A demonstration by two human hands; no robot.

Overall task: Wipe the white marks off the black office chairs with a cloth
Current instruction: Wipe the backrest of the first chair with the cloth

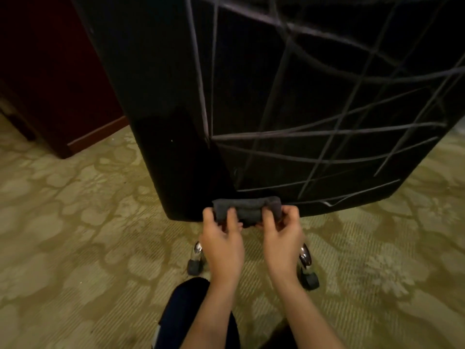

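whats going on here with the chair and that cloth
A person is holding a dark folded cloth with both hands, the left hand and right hand each gripping one end, just at the bottom edge of a black chair back. Pale crisscross marks cover most of the back, while its left strip looks free of marks. The chair's casters stand on patterned carpet.

Both bare forearms are reaching forward from the bottom of the view, running nearly parallel and close together. The left hand (222, 240) is curling its fingers (232, 217) around one end of a folded dark cloth (247, 210), thumb on the near side. The right hand (281, 235) is pinching the other end, fingers bent, knuckles facing up. The two hands are sitting just beside each other, almost touching.
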